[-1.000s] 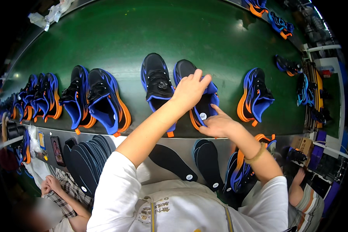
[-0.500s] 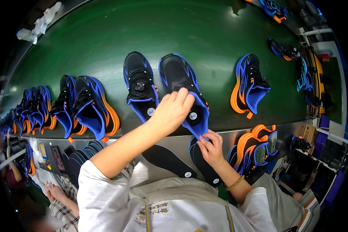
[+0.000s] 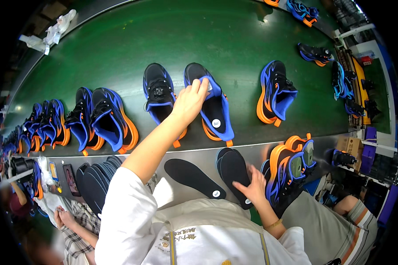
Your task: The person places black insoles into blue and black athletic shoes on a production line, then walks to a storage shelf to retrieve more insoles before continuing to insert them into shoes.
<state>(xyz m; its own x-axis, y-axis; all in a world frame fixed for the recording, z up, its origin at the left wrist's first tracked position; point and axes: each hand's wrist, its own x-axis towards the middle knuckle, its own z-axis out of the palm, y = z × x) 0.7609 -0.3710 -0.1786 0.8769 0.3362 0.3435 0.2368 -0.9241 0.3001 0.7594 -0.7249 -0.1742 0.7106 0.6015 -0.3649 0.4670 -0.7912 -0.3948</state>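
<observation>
By the near edge of the green surface [image 3: 225,31], a black-and-blue shoe [image 3: 224,113], left hand [image 3: 191,100] pinching its blue tongue [image 3: 214,88], right hand [image 3: 254,187] kinda loose, fingers spread by some dark insoles [image 3: 232,168], steel ledge [image 3: 199,154] just past that edge

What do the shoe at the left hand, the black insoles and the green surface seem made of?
Shoe: probably matte textile, its blue lining looking soft and padded. Insoles: matte, perhaps fabric over foam, thin and flat. Green surface: smooth, slightly glossy, likely plastic or rubber.
</observation>
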